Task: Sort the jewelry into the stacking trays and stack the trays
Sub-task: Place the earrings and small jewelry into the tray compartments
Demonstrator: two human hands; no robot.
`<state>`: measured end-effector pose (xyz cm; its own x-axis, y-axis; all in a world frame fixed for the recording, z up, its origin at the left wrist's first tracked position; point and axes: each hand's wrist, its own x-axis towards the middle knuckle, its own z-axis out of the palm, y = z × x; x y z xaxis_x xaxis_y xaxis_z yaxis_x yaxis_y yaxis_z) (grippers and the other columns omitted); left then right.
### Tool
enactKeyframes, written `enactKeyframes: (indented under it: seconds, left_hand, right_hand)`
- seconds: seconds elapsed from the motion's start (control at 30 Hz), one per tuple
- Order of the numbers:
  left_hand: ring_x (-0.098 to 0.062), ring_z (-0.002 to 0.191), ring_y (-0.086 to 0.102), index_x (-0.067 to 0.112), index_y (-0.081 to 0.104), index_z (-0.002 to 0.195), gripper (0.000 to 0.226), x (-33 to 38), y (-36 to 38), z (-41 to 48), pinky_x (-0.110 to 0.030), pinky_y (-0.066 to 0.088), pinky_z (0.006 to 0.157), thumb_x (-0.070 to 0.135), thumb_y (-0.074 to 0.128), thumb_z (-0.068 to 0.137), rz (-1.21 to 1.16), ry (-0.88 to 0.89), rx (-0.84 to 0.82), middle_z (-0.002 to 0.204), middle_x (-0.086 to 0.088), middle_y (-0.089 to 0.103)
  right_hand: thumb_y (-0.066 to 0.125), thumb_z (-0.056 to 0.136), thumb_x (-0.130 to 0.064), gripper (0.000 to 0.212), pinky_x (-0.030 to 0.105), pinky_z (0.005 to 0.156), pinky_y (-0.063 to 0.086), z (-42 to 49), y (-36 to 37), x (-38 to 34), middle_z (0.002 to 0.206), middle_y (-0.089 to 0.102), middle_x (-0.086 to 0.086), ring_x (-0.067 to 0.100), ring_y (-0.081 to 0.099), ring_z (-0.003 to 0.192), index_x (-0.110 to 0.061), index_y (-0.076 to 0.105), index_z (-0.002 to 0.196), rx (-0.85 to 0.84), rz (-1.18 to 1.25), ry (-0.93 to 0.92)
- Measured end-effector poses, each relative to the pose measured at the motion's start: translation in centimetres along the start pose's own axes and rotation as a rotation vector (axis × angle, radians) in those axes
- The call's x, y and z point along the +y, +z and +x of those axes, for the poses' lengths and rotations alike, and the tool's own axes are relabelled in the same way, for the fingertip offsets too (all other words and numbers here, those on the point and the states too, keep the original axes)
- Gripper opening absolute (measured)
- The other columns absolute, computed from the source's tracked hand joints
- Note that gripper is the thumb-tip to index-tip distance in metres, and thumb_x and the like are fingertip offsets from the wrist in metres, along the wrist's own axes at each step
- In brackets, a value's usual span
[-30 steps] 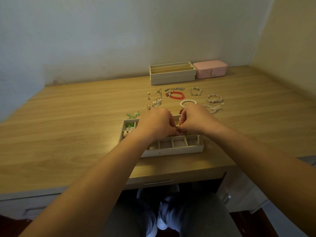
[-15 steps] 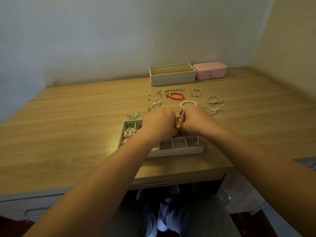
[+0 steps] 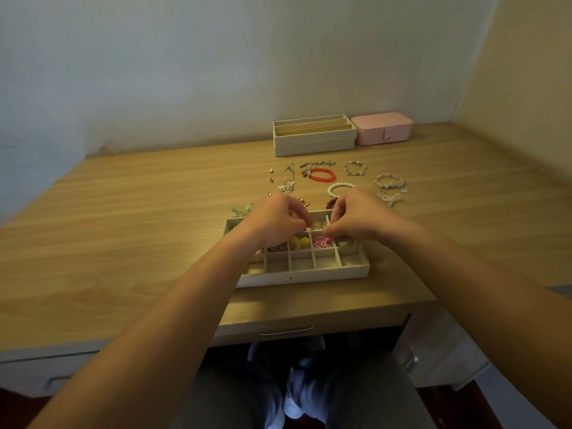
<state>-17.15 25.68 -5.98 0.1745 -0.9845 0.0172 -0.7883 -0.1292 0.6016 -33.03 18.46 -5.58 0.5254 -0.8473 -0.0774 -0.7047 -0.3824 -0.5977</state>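
Note:
A white compartment tray [image 3: 303,273] sits near the desk's front edge. Its cells hold yellow beads [image 3: 299,241], a pink piece [image 3: 322,244] and a small ring-like piece [image 3: 318,225]. My left hand [image 3: 275,221] hovers over the tray's left half with fingers curled and thumb against the fingertips. My right hand [image 3: 356,218] is over the right half, its curled fingertips just above the pink piece. I see nothing held in either hand. Behind the tray lie a red bracelet [image 3: 318,174], a pearl bracelet [image 3: 335,188] and small earrings [image 3: 286,185].
Two stacked white trays [image 3: 314,144] and a pink case [image 3: 382,128] stand by the back wall. Silver bracelets [image 3: 354,168] lie right of the red one, green pieces [image 3: 241,209] left of the tray. A drawer handle [image 3: 286,329] is under the desk edge.
My hands were pressed together over the tray's middle and have now drawn apart. The pink piece and yellow beads now show in the cells between them.

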Motion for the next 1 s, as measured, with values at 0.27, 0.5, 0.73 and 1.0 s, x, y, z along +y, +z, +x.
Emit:
enactKeyframes:
  seconds: [0.27,0.5,0.73,1.0]
  left_hand:
    - [0.002,0.078,0.054,0.025,0.076,0.091,0.015,-0.8,0.0,-0.1,-0.016,0.04,0.062,0.018,0.063,0.094,-0.035,0.017,0.075,0.086,0.014,0.064]
    - [-0.007,0.082,0.058,0.029,0.071,0.101,0.013,-3.4,-2.0,-0.6,-0.021,0.041,0.064,0.023,0.064,0.093,0.051,-0.09,0.226,0.095,0.009,0.06]
    - [-0.015,0.1,0.06,0.029,0.072,0.107,0.017,-6.4,-2.9,-1.8,-0.037,0.052,0.087,0.027,0.065,0.092,0.134,-0.144,0.246,0.106,0.007,0.065]
    - [-0.014,0.092,0.06,0.029,0.072,0.101,0.014,-8.9,-5.5,-1.8,-0.032,0.05,0.08,0.024,0.061,0.093,0.123,-0.245,0.292,0.094,0.009,0.062]
  right_hand:
    - [0.083,0.081,-0.018,0.016,0.03,0.063,0.056,0.4,0.7,0.0,0.08,0.07,0.004,0.013,0.066,0.074,-0.01,0.07,0.077,0.049,-0.039,-0.003]
    - [0.066,0.088,-0.021,0.016,0.049,0.076,0.061,0.8,1.8,-0.2,0.081,0.073,0.008,0.021,0.07,0.077,-0.007,0.072,0.083,0.196,0.0,0.002]
    - [0.068,0.089,-0.017,0.018,0.05,0.082,0.059,2.1,2.7,-1.0,0.08,0.071,0.012,0.026,0.07,0.084,-0.005,0.067,0.075,0.197,0.176,0.012]
    - [0.07,0.09,-0.025,0.017,0.048,0.08,0.06,4.2,4.3,-3.3,0.076,0.065,0.001,0.017,0.063,0.077,-0.015,0.064,0.078,0.212,0.202,-0.048]
